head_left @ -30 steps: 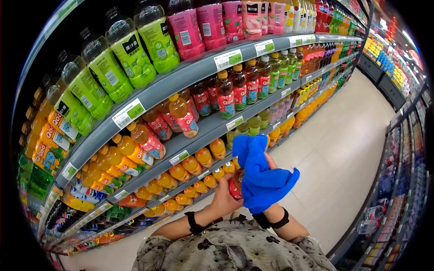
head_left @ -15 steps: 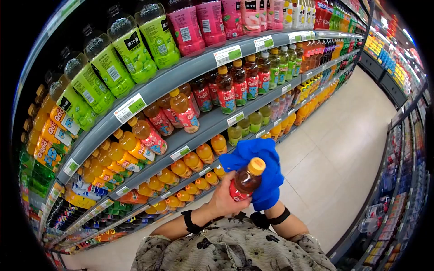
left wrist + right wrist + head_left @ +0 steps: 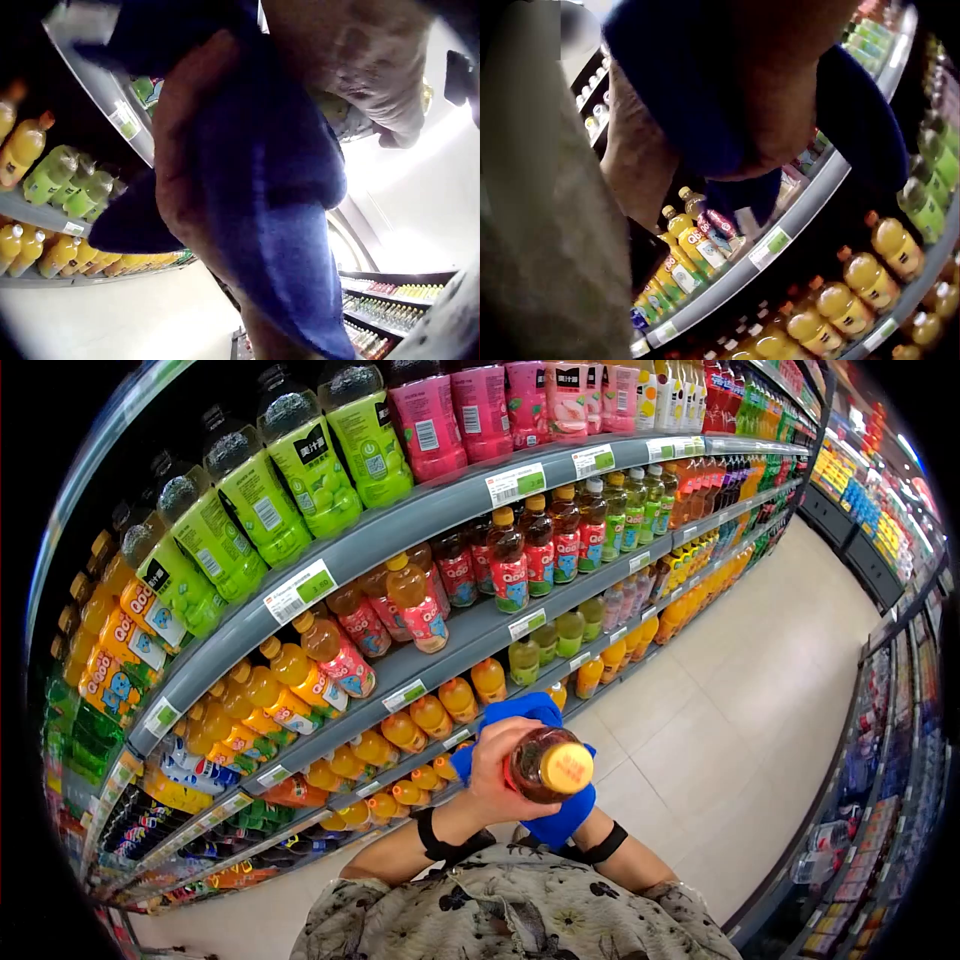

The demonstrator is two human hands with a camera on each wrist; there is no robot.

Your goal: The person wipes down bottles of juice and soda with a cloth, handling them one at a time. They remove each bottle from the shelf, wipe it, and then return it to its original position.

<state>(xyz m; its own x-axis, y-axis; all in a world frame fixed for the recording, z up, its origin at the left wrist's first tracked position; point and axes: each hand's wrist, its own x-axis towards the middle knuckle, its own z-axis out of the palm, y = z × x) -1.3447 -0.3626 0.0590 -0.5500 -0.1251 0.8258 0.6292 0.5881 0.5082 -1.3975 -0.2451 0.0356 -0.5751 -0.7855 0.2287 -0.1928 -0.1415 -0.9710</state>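
Observation:
My left hand (image 3: pixel 498 768) curls round a dark Qoo bottle (image 3: pixel 532 762), whose orange-yellow cap tilts toward the head camera. Behind and below the bottle, a blue cloth (image 3: pixel 562 818) is bunched against it. The cloth hides my right hand in the head view; only the forearm and its black wrist strap show. In the left wrist view, the right hand (image 3: pixel 176 169) wraps round folds of the cloth (image 3: pixel 262 195). Dark cloth (image 3: pixel 671 90) also hangs among the fingers in the right wrist view. The bottle's lower part is hidden.
Shelves (image 3: pixel 440 650) of drink bottles curve along the left, with price labels on their edges. A front-row pink-labelled bottle (image 3: pixel 418 605) stands near the middle shelf's edge. Pale floor tiles (image 3: pixel 690 710) run down the aisle; another stocked shelf (image 3: pixel 850 840) lines the right.
The bottle has come out from behind the cloth and tipped its cap toward the head camera. The cloth has moved down and lies behind the bottle and left hand.

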